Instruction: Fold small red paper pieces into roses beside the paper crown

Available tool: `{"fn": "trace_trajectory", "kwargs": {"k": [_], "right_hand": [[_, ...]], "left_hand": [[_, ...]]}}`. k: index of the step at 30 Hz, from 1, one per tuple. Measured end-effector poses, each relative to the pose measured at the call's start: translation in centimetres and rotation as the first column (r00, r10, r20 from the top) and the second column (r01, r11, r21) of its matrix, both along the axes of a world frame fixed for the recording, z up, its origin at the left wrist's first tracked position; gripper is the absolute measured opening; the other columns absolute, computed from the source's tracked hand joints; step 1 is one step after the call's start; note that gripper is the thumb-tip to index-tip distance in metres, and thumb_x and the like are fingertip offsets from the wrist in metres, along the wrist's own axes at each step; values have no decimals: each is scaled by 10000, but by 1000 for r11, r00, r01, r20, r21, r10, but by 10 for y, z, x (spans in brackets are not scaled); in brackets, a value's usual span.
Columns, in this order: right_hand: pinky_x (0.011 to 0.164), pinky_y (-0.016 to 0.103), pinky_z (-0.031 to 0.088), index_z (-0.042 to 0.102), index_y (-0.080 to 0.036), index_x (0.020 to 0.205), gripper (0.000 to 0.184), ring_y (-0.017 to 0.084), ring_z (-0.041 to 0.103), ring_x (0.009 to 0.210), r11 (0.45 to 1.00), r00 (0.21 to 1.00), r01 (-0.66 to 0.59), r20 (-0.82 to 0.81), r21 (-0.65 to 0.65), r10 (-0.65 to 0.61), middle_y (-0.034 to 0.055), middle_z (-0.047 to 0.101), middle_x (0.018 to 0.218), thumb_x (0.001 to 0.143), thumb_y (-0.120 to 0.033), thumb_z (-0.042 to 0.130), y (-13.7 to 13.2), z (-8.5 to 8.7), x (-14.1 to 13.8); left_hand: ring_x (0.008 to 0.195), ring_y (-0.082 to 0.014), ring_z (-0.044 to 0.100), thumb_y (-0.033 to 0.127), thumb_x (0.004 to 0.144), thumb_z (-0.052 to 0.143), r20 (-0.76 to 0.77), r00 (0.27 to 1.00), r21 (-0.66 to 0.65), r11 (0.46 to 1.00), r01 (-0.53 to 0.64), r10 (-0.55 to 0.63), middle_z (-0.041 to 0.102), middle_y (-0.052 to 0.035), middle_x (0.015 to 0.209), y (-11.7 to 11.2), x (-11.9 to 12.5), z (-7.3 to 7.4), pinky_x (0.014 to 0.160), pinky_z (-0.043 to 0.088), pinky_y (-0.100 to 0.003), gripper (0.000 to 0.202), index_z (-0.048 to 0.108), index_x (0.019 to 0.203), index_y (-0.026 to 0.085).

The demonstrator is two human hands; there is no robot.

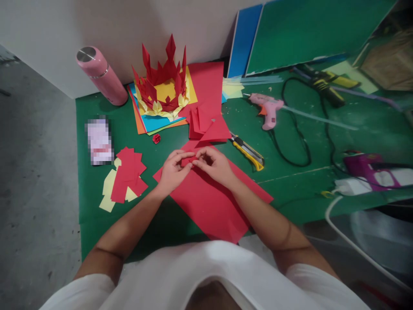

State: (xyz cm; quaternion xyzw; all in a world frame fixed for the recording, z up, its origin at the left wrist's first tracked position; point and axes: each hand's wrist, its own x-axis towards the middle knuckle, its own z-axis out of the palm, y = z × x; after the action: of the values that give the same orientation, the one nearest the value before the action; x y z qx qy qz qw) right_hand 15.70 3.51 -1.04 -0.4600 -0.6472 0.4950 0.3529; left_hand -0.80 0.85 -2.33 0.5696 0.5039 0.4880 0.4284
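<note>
Between my two hands, over a large red paper sheet (213, 202), is a small folded piece of red paper (189, 161). My left hand (174, 170) pinches its left side, and my right hand (214, 165) pinches its right side with thumb and fingertips. The fingers cover part of the folds. Just beyond my hands lie folded red papers (206, 125). A small red paper rose (156, 138) rests to the left of them. A yellow box cutter (248, 153) lies to the right of my right hand.
A red paper crown (161, 88) stands on coloured sheets at the back, beside a pink bottle (103, 77). Red and cream paper cutouts (127, 174) and a blurred-out phone-like object (100, 141) lie left. To the right are a pink glue gun (267, 110), its cord, and a power strip (351, 186).
</note>
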Motion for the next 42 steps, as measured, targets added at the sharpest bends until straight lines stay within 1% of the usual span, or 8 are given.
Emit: {"fn": "trace_trajectory", "kwargs": {"k": [4,11,20,26,30,36,39,42], "right_hand": [[535,229,349,548,-206,802,215,92,431,554,1000,1000,0,26,7,0,-39,519,657,831,-400,635,0,1,0],[540,233,349,545,-202,783,188,90,430,553,1000,999,2,32,8,-2,-39,508,645,842,-363,623,-1,4,0],[563,253,374,573,-201,800,235,102,466,576,1000,1000,17,-18,-21,-18,-22,550,678,842,-422,639,-1,1,-1],[610,260,402,587,-204,799,163,115,496,643,996,1000,16,-8,91,-15,-7,569,737,842,-348,651,1,3,0],[577,253,390,602,-202,775,135,112,476,623,989,1000,-9,30,146,4,-12,534,719,814,-305,681,3,4,1],[606,269,381,599,-205,769,71,121,446,610,968,994,-12,109,249,-16,-34,474,643,820,-229,644,2,5,1],[608,273,387,605,-208,800,57,127,463,624,956,994,-33,112,292,1,-23,507,667,828,-242,643,1,3,1],[594,274,390,619,-211,810,91,130,468,623,955,993,-32,116,295,-3,-14,531,679,836,-290,657,1,0,1]], "left_hand": [[920,-169,581,364,795,711,15,999,5,1000,-30,30,589,-56,934,-1,1,2,730,523,-292,225,725,973,227],[939,-178,579,411,799,699,-7,998,4,998,-55,55,594,-61,950,-2,3,5,739,533,-302,246,722,960,227],[979,-180,588,367,774,732,43,998,3,999,-47,47,608,-67,980,0,1,1,800,527,-307,239,725,963,220],[1031,-189,590,413,765,739,75,995,-62,996,-59,64,603,-78,1051,-1,-1,-1,845,518,-313,304,717,999,221],[1061,-203,584,451,779,717,49,997,-43,998,-49,51,603,-82,1060,-1,-1,-1,886,519,-342,328,711,1015,224],[1051,-202,587,394,856,633,64,998,-48,999,-19,22,586,-85,1087,-3,1,2,844,544,-345,256,700,1042,230],[1028,-193,589,346,848,645,18,999,-36,998,-43,44,597,-75,1063,-3,1,3,847,532,-333,221,706,1031,238],[1034,-192,585,337,848,646,-3,999,-22,999,-43,43,603,-75,1061,-3,0,4,855,523,-331,215,707,1032,245]]}}
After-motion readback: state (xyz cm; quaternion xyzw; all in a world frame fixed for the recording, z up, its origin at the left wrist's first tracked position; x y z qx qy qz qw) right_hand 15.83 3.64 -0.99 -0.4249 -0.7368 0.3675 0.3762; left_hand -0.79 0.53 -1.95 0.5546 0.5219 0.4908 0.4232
